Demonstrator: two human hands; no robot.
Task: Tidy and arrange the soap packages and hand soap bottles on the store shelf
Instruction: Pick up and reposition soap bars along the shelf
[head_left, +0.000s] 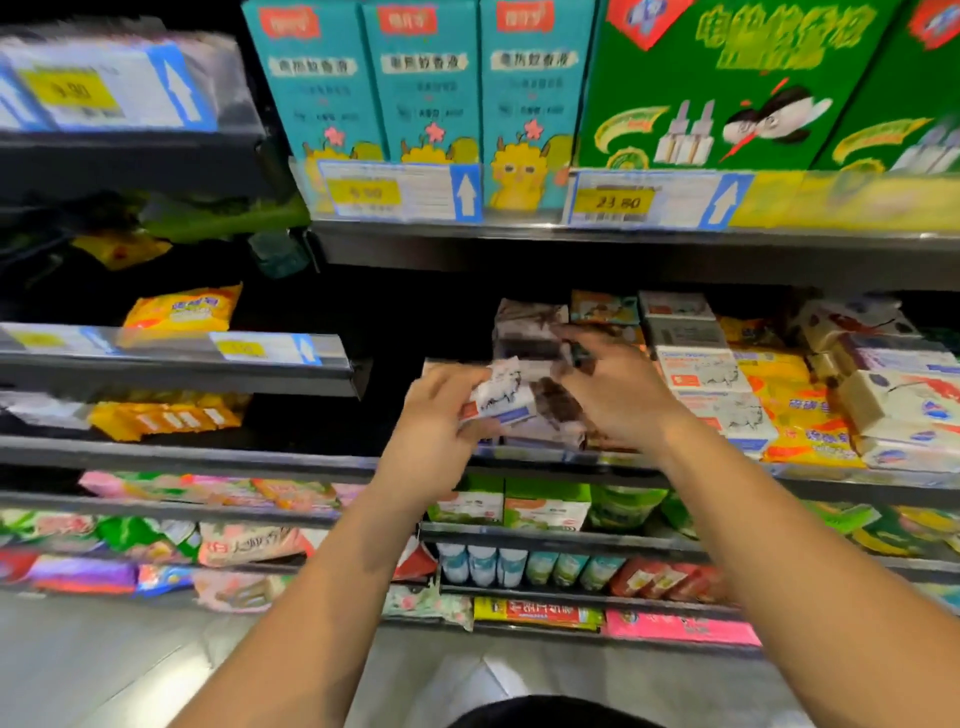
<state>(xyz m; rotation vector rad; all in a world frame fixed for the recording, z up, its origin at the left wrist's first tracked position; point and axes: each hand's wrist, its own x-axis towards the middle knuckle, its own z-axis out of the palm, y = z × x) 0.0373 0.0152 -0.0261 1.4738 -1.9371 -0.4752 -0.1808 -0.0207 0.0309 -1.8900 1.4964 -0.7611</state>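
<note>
— From the head camera, what is the left hand (436, 431) doing?

— Its fingers and thumb are curled round a white soap package (501, 400). It holds the package just above the front edge of the middle shelf (841, 480), left of the stacked goods.

— How does that package look?

— It is a small, flat white block with a dark sketchy drawing on its face. A blue band runs along the lower side and there is a red patch at the left corner. Motion blur softens the print.

— Which way does it lie?

— Its long axis runs roughly left to right. The right end is tipped a little higher and points toward the right hand (618, 395). The printed face is turned up toward the camera.

— And the right hand?

— It reaches over the dark-printed packages (524, 327) stacked right behind the white one. Its fingertips are on them, but blur hides whether they pinch or only touch.

— What lies beside them?

— To the right, a row of white soap boxes (701, 369) runs front to back, and yellow packs (789, 410) lie beyond it. On the shelf above stand teal cartons (426, 78) and green cartons (727, 78) behind price tags (613, 202).
</note>
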